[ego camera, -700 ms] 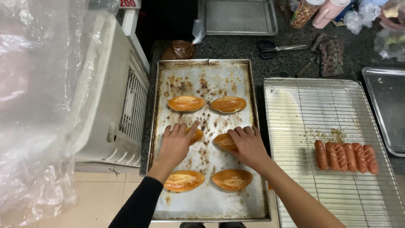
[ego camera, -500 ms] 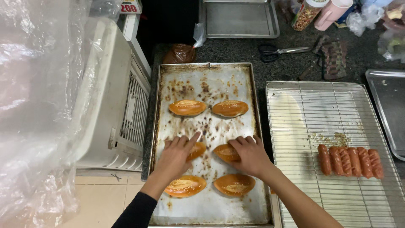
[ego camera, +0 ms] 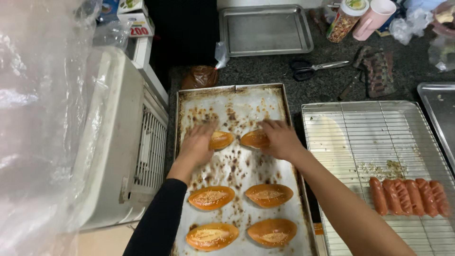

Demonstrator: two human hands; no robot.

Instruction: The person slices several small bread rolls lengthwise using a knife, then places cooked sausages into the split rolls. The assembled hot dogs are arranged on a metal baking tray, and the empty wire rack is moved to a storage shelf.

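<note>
Cramped little kitchen corner with a dark speckled stone counter (ego camera: pixel 265 71) and stuff packed in everywhere.

Left of the hands sits a grubby white appliance with a vent grille (ego camera: pixel 149 147), half hidden by clear plastic sheeting (ego camera: pixel 42 118). Beyond the hands there's an empty steel tray (ego camera: pixel 265 29), black-handled scissors (ego camera: pixel 315 67) and a pink cup (ego camera: pixel 374 18). To the right, a wire cooling rack (ego camera: pixel 379 142). Pale tile floor (ego camera: pixel 102 242) shows near the bottom left.

Single head-worn view, looking steeply down, close over baking tray (ego camera: pixel 185 142) and counter (ego camera: pixel 265 73)
</note>
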